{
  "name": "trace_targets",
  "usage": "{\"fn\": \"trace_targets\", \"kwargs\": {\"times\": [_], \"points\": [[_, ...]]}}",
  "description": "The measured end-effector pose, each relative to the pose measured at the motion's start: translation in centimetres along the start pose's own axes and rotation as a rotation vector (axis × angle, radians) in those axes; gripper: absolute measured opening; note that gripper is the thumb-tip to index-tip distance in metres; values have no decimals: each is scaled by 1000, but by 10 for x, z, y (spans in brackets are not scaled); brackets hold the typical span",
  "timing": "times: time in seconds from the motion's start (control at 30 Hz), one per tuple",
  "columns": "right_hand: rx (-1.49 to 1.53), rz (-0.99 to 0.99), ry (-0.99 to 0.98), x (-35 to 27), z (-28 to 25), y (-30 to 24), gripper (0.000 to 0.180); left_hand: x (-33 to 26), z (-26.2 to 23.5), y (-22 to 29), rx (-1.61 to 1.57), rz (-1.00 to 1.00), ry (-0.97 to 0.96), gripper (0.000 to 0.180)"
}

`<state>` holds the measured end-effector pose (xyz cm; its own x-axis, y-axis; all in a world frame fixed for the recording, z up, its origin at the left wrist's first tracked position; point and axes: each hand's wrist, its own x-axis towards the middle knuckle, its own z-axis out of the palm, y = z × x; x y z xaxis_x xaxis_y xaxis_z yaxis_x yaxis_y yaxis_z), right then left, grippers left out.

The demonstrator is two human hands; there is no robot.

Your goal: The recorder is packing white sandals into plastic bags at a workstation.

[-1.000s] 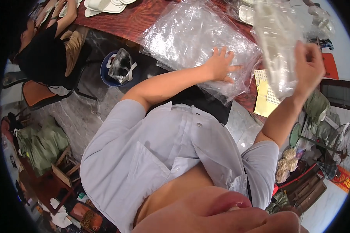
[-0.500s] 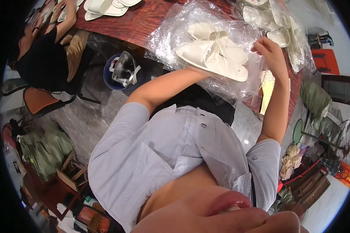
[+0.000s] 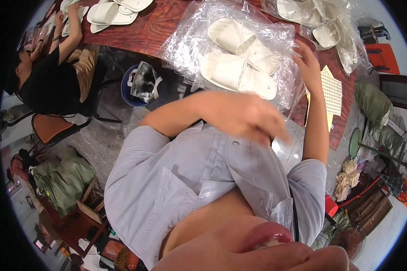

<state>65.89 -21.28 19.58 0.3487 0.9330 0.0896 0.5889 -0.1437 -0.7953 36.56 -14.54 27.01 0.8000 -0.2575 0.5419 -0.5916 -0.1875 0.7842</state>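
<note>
A pair of white slippers [image 3: 226, 71] lies on a stack of clear plastic bags [image 3: 181, 54] at the table's near edge. Whether the slippers are inside a bag or on top of one, I cannot tell. My left hand [image 3: 253, 115] is in the air in front of my shirt, below the slippers, its fingers smeared by motion. At the right border of the plastic is my right hand [image 3: 308, 65], with loosely bent fingers apart and nothing visible in them. Beside my right forearm lie yellow sticker sheets [image 3: 332, 92], printed in small rows.
More white slippers [image 3: 115, 14] sit at the far left of the reddish wooden table [image 3: 151, 31]. Bagged slippers [image 3: 326, 34] are heaped at the far right. A blue bin [image 3: 129, 92] stands on the floor. To the left, another person [image 3: 54, 81] is seated, working with slippers.
My left hand has drawn back from the slippers toward my body. The slippers now lie flatter and further left. My right hand has shifted slightly, its fingers spreading. More of the sticker sheets shows.
</note>
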Motion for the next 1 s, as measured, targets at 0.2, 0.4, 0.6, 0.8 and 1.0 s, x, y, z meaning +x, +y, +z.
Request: {"fn": "trace_targets", "kwargs": {"times": [0.2,0.4,0.6,0.8,1.0], "points": [[221,104,152,-10,2,-4,53,-50,-66,-63,836,-500,856,31],[-54,258,23,2,13,28,53,-85,-60,-149,1077,-613,964,29],[1059,314,-154,-4,-3,8,41,-90,-63,-158,1068,-534,1037,26],[1412,353,-207,-14,-13,29,49,-93,-64,-159,1009,-532,1081,24],[1474,468,-193,-34,-29,61,34,-93,-66,-161,947,-530,1111,24]]}}
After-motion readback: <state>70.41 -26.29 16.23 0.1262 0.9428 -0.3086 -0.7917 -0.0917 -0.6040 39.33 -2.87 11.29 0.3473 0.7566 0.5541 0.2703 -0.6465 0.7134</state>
